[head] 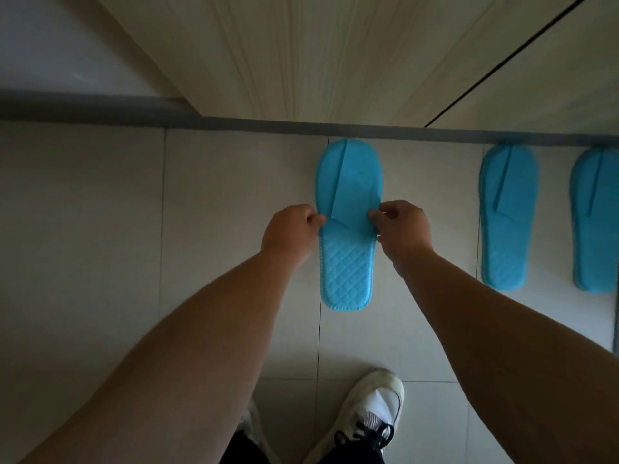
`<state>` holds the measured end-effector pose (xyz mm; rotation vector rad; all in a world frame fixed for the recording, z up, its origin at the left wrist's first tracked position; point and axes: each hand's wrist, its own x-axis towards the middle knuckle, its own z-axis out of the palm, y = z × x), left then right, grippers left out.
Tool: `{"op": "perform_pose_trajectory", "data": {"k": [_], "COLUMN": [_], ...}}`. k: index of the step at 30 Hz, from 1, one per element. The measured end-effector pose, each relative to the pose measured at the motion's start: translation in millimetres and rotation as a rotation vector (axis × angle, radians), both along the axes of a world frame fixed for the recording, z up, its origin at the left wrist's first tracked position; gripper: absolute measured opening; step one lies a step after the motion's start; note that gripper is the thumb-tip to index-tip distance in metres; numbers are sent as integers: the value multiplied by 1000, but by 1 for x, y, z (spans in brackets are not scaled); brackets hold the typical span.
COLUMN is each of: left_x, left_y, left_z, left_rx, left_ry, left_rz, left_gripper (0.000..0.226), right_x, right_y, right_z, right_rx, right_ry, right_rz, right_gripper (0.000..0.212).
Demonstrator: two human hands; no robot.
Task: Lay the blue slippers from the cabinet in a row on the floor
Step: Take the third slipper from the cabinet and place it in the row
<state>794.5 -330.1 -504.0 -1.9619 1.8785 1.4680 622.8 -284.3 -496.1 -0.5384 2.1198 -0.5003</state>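
While both hands pinch its side edges, left hand (pixel 288 233) and right hand (pixel 403 227), the middle blue slipper (pixel 348 226) lies toe-first against the grey plinth (pixel 268 124) on the tiled floor (pixel 100 212). Three slippers show; two others (pixel 507 216) (pixel 596 219), perhaps stacked pairs, lie rightward. Bare tiles stretch left.

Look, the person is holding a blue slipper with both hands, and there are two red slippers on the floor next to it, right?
Not quite. The two slippers on the floor are blue, not red, as the head view shows. The rest holds: the left hand and right hand pinch the sides of the blue slipper, with the other two lying to its right.
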Motion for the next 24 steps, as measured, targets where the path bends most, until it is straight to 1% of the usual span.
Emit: {"op": "perform_pose_trajectory", "data": {"k": [4,8,14,18,24], "left_x": [-18,-23,-27,-33,-36], "left_y": [-23,-30,-30,-28,-26], "left_z": [-24,-43,-52,-52,-54], "left_rx": [-56,-71,-102,-94,-105], "left_ry": [-52,-111,-178,-191,-215], "left_rz": [-60,-110,-161,-226,-243], "left_gripper": [28,27,26,26,26], "right_x": [-11,-13,-16,-20,-21], "right_y": [-19,-31,-32,-27,-27], "right_z": [-20,-38,-46,-46,-47], "right_rx": [8,71,102,103,111], "right_ry": [95,146,175,179,172], "right_rz": [59,109,141,110,88], "right_gripper": [23,20,19,20,19]}}
